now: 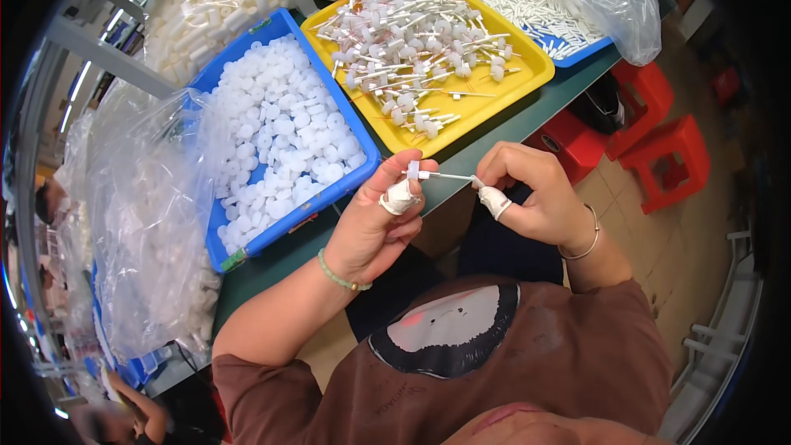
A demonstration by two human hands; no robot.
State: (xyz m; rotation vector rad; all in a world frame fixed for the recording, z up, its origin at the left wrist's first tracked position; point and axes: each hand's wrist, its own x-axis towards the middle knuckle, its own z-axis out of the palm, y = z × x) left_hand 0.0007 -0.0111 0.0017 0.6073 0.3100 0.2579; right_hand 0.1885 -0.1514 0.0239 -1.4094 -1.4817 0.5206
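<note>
In front of my chest, my left hand [371,218] pinches the translucent white round cap at one end of a thin stick assembly [449,175]. Its slim pale stick runs level to my right hand [540,194], whose thumb and forefinger close on the other end. White tape wraps the left thumb and the right thumb. Just beyond the left hand is a blue tray [309,213] heaped with translucent white plastic caps [284,128]. A yellow tray [461,128] beyond my hands holds many similar capped sticks [412,49], some with fine reddish strands.
A second blue tray [577,56] of short white tubes [527,12] stands at the far right. Clear plastic bags [152,222] line the left. Red stools [671,161] stand on the tiled floor at right. The green table edge [494,136] runs before me. Another person's arm [140,404] shows lower left.
</note>
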